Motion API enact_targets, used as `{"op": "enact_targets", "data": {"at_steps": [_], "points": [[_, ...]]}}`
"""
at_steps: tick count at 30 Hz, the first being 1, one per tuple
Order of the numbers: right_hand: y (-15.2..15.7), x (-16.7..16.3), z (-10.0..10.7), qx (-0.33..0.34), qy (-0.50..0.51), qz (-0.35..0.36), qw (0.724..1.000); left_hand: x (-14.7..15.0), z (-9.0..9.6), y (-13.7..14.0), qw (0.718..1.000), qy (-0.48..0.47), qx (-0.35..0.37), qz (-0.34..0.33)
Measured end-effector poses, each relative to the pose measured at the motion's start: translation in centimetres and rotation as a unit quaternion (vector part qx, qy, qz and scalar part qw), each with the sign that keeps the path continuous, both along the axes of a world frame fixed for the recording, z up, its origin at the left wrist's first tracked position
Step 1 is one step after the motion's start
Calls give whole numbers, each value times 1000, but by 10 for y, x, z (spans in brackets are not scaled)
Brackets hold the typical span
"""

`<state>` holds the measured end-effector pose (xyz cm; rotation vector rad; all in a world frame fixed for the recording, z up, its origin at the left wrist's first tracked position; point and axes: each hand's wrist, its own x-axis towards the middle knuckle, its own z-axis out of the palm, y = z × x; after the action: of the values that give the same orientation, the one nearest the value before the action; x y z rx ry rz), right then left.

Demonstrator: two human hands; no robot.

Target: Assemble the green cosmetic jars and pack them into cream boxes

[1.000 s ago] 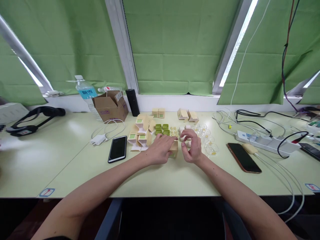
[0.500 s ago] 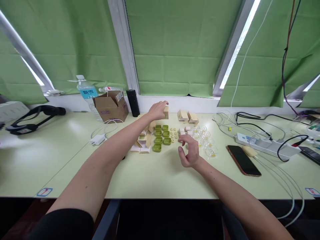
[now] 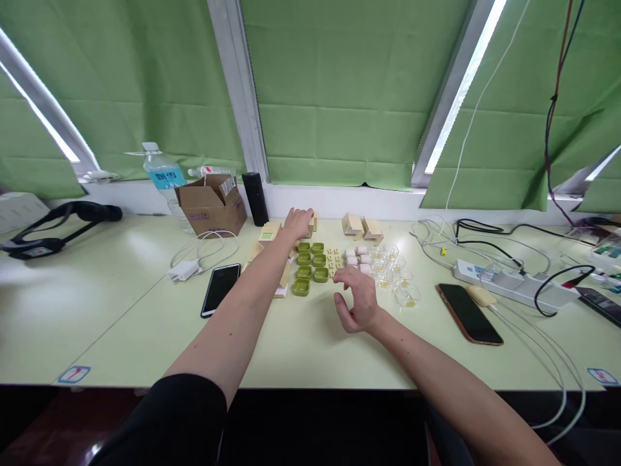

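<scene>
At the back of the table, my left hand [image 3: 298, 224] is closed around a small beige carton [image 3: 313, 224]; its far fingers are partly hidden. Beneath and beside my left forearm lie more beige cartons [image 3: 270, 232], partly covered by the arm. My right hand [image 3: 358, 300] hovers over the table with thumb and fingers apart and nothing in it. Just ahead of it are small yellow pieces [image 3: 330, 258] and pale pink blocks [image 3: 350, 260]. Olive-green square cups [image 3: 301, 287] stand in two columns between my hands. Clear plastic cups [image 3: 406, 296] sit to the right.
Two beige cartons [image 3: 352, 224] stand at the back. A black phone [image 3: 220, 288] lies left of my arm, another phone [image 3: 469, 314] at right near a power strip [image 3: 514, 283] and cables. A brown box [image 3: 212, 207], water bottle [image 3: 165, 178] and black cylinder [image 3: 255, 199] line the back left.
My left hand has moved left and slightly down, with the beige carton shifting left too. My right hand has drawn a little left. The phone on the left has come into sight.
</scene>
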<state>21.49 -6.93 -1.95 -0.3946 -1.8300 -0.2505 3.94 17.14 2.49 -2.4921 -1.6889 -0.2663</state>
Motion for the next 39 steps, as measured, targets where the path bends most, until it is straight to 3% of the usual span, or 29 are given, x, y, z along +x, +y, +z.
{"op": "enact_targets", "data": {"at_steps": [6, 13, 20, 25, 34, 39], "points": [[-2, -2, 1, -4, -18, -13, 1000, 2, -9, -2, 1000, -12, -2, 4], [-2, -5, 2, 5, -24, -10, 1000, 25, -11, -7, 1000, -21, -7, -16], [-4, -4, 2, 17, -38, -14, 999, 30, -14, -34, 999, -47, 20, 12], [-4, -7, 3, 14, -43, -23, 999, 29, -17, -47, 999, -37, -23, 12], [-3, -6, 2, 16, -38, -19, 999, 52, -25, -43, 997, -58, -53, 27], [-3, -7, 2, 14, -42, -28, 999, 67, -25, -41, 996, -63, -62, 1]]}}
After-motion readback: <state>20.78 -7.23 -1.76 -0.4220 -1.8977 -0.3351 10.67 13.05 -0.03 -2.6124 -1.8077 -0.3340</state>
